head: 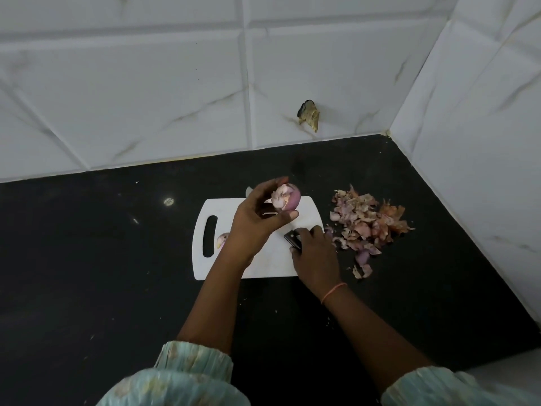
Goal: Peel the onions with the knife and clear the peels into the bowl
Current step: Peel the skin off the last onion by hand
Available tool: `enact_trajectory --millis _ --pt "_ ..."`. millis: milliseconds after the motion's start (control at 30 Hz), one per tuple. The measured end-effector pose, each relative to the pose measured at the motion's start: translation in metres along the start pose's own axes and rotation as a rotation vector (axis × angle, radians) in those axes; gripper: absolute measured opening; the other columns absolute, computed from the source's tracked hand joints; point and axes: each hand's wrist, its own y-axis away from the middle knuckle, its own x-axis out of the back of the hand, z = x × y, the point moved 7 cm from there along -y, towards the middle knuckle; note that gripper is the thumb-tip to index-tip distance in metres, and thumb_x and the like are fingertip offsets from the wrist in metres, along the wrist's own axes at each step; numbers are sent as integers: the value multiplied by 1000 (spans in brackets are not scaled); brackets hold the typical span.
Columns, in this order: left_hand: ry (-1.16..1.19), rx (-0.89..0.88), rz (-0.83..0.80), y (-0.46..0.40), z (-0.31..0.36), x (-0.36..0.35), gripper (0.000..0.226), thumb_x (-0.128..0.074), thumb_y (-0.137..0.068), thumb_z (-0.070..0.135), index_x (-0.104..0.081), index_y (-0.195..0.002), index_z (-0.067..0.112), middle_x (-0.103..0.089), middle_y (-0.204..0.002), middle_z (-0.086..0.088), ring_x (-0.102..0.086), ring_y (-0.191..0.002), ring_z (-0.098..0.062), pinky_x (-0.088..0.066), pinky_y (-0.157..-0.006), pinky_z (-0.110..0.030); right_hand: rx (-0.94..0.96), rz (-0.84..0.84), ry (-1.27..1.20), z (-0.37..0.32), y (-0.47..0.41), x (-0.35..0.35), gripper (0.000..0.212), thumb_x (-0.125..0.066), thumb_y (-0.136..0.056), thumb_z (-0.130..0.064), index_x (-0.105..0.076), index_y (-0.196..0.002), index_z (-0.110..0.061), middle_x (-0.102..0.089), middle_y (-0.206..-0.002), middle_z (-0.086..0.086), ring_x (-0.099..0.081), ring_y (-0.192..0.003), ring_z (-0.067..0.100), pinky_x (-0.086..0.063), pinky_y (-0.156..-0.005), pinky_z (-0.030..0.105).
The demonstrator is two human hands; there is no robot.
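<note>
My left hand (257, 221) holds a partly peeled purple onion (286, 197) above the far side of a white cutting board (263, 262). Loose skin hangs from the onion's near face. My right hand (314, 256) rests on the board's right side, closed around the dark handle of a knife (293, 238); the blade is hidden behind my left hand, and only a pale tip shows past the board's far edge. Another onion (222, 239) lies on the board beside the handle slot, half hidden by my left wrist. No bowl is in view.
A heap of onion peels (369, 227) lies on the black counter (102, 259) right of the board. White tiled walls meet in a corner at the back right. A brown patch (309, 114) marks the back wall.
</note>
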Motion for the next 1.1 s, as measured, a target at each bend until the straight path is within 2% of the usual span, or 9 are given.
enact_trajectory --millis 100,200,300,400,500,700,933,1000,1100 --pt "-59 -71 30 1 16 2 61 -86 -73 7 -61 -128 20 -65 -122 5 -62 -109 -10 -57 -87 -27 -2 142 -344 4 -7 32 33 -62 -93 -33 -60 -123 -22 -57 -115 4 -54 -109 20 -50 -90 40" --pt "-67 -129 58 3 33 6 62 -88 -70 10 -63 -125 26 -65 -122 5 -63 -107 -8 -55 -83 -22 69 345 -839 -7 -2 96 29 -58 -98 -31 -60 -123 -18 -64 -111 -7 -64 -97 9 -57 -80 31" --pt "-124 -244 72 6 55 7 63 -89 -70 17 -62 -126 24 -64 -123 -2 -64 -107 -16 -57 -84 -27 223 274 -1106 -31 7 137 35 -66 -93 -29 -59 -125 -16 -67 -116 -4 -67 -105 14 -59 -76 30" --pt "-197 -345 99 12 74 0 57 -85 -74 12 -60 -125 22 -62 -122 -3 -64 -103 -14 -56 -82 -26 313 254 -1093 -50 13 150 38 -72 -88 -19 -61 -124 -14 -67 -120 1 -66 -110 17 -57 -86 32" --pt "-240 -431 161 20 88 -5 56 -83 -75 6 -57 -123 22 -60 -119 -2 -63 -99 -11 -53 -78 -20 366 370 -1016 -54 16 163 33 -73 -87 -9 -65 -119 -9 -68 -115 3 -66 -108 18 -56 -90 33" --pt "-335 -484 170 24 104 -7 52 -87 -73 13 -64 -120 19 -57 -114 2 -62 -95 -14 -53 -72 -20 467 558 -772 -53 25 184 18 -74 -84 -4 -73 -103 -4 -64 -103 10 -62 -97 2 -52 -80 15" --pt "-108 -290 32 20 81 -11 62 -88 -69 4 -63 -124 14 -62 -122 -5 -65 -111 -13 -54 -89 -24 324 506 -844 -37 16 185 7 -68 -88 0 -71 -93 -5 -68 -82 1 -65 -73 1 -48 -65 8" --pt "21 -210 3 21 76 -15 64 -85 -70 -2 -62 -127 13 -65 -125 -7 -66 -113 -16 -54 -90 -26 245 488 -899 -29 11 180 10 -67 -88 -1 -71 -95 -8 -69 -82 -1 -67 -70 3 -50 -61 10" --pt "172 -150 -9 21 73 -19 65 -79 -73 -11 -58 -131 13 -68 -125 -5 -66 -114 -18 -54 -89 -24 209 614 -750 -6 7 180 13 -65 -91 -5 -74 -99 -8 -69 -86 3 -67 -73 12 -54 -67 21"
